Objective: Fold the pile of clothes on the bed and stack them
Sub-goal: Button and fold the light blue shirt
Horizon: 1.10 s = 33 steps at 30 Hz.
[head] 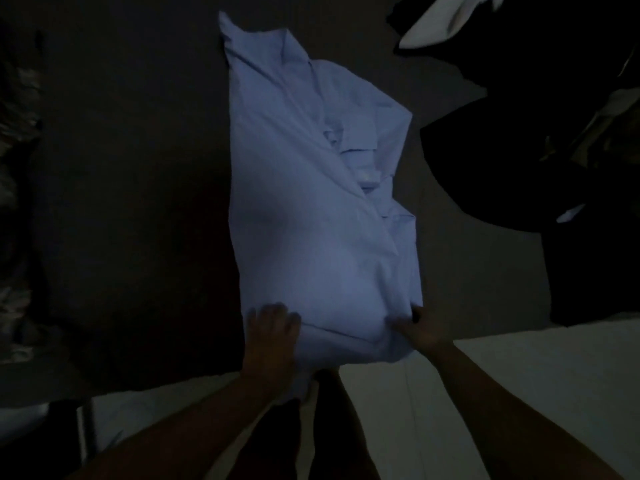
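Pale-blue dress shirt (311, 209) mid-frame on dark bed (138, 202). Left hand (272, 327) flat, fingers spread; right hand (420, 327) pinching hem. Advise lifting both corners evenly toward collar.

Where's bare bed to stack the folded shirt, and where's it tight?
Free: the wide dark bed left of the blue shirt, up to the patterned fabric at the frame's left edge. Narrower bare strip between shirt and black garment. Crowded: far right, black garment plus white cloth. Left hand and right hand hold the near hem.
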### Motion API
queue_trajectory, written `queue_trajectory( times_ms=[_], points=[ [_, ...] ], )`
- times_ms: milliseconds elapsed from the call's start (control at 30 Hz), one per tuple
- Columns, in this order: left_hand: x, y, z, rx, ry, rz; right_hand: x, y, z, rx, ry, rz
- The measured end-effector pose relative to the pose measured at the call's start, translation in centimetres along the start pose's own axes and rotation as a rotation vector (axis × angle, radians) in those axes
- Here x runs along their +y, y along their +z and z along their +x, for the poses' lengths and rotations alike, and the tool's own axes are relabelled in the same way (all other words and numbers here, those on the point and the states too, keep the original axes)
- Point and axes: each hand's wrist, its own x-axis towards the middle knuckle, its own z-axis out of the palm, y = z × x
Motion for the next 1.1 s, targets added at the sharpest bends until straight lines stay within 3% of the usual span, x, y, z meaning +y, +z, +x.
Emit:
queue_trajectory(
  times_ms=[133,300,400,567,667,767,867,933,1033,1100],
  points=[
    [-2.6,0.1,0.0,-0.030,0.015,0.157,1.3,1.0,-1.6,0.148,0.059,-0.196],
    [-3.6,0.7,-0.9,-0.160,0.046,0.056,1.4,0.3,-2.5,0.280,0.046,-0.046],
    [-3.2,1.9,-3.5,-0.058,0.026,-0.134,1.7,-0.3,-3.0,0.297,0.016,0.035],
    [-2.7,4.6,-7.7,0.337,0.001,-0.191,2.6,0.0,-3.4,0.250,-0.036,0.028],
    [-2.5,5.1,-8.2,0.287,-0.045,-0.207,3.4,0.4,-2.3,0.258,-0.086,-0.009],
    [-1.8,5.2,-7.6,0.334,-0.103,-0.233,4.4,0.9,-0.9,0.326,-0.072,-0.028],
    [-1.0,4.8,-7.4,0.347,-0.084,-0.291,3.1,0.8,-2.0,0.267,-0.073,0.030],
    [0.0,4.6,-8.4,0.310,-0.199,-0.444,2.7,0.5,-2.2,0.208,-0.027,0.046],
    [2.3,4.3,-9.6,0.190,-0.622,-0.722,2.5,-0.4,-2.7,0.184,-0.029,0.057],
    [3.9,5.0,-10.5,0.166,-0.754,-0.796,2.5,-0.7,-3.0,0.164,-0.037,0.066]
  ],
)
